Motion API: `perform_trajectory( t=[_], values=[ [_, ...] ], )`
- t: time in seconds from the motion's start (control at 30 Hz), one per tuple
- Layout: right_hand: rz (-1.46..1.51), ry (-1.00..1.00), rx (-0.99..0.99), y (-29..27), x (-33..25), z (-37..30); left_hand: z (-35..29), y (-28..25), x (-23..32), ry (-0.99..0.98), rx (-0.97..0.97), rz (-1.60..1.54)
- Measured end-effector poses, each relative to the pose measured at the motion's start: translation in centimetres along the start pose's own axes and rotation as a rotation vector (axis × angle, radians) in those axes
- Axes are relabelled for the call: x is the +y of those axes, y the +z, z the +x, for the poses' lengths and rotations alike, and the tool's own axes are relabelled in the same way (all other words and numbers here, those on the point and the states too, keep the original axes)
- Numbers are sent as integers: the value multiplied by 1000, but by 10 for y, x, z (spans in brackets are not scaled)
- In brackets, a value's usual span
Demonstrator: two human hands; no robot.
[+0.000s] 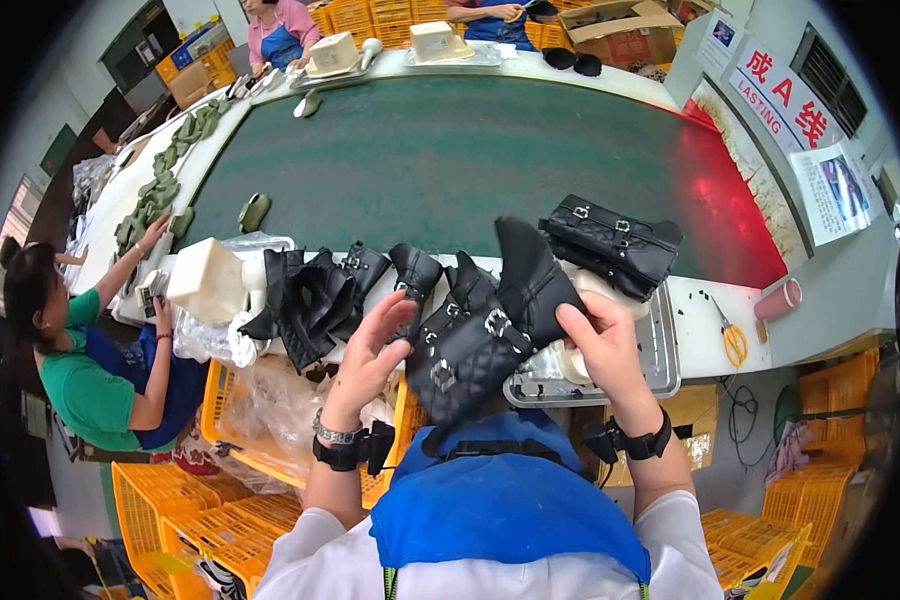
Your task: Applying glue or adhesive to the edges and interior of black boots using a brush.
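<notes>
A black ankle boot [467, 358] with quilted panels and buckled straps is held up in front of me, tilted, its toe pointing up and away. My right hand [610, 345] grips it at the heel end, thumb and fingers closed on it. On the other side, my left hand [363, 362] has its fingers apart beside the boot's shaft and holds nothing. Several more black boots [315, 305] lie in a row along the table edge beyond my left hand. Past my right hand rests a pair of black buckled boots [615, 245], above a metal tray [667, 350].
Behind the boots runs a green conveyor belt [420, 150]. Yellow-handled scissors [734, 342] and a pink cup-like roll [778, 300] lie at right. A co-worker in green [90, 385] reaches toward olive shoes [150, 200] at left. A yellow crate [215, 420] stands below the table.
</notes>
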State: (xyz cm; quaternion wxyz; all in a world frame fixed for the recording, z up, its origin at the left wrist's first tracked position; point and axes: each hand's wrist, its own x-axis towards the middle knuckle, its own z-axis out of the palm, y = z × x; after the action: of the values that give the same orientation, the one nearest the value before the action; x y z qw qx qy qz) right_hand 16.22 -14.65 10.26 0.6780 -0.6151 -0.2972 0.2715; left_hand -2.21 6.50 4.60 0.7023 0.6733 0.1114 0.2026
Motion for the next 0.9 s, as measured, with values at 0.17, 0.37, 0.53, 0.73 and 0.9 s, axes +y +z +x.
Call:
perform_trajectory(
  t=[0.17,0.37,0.53,0.73,0.9],
  values=[
    [-837,-698,17,46,11,13,26,-3,-3,180,-60,281],
    [-896,-750,-20,86,39,-5,38,36,-36,323,-126,374],
    [-924,-695,-10,76,36,-17,37,42,-28,288,-137,371],
    [-753,-498,76,20,39,-38,39,46,-29,195,-60,528],
    [-716,108,431,-87,74,-55,38,38,-30,-88,-48,307]
  ],
)
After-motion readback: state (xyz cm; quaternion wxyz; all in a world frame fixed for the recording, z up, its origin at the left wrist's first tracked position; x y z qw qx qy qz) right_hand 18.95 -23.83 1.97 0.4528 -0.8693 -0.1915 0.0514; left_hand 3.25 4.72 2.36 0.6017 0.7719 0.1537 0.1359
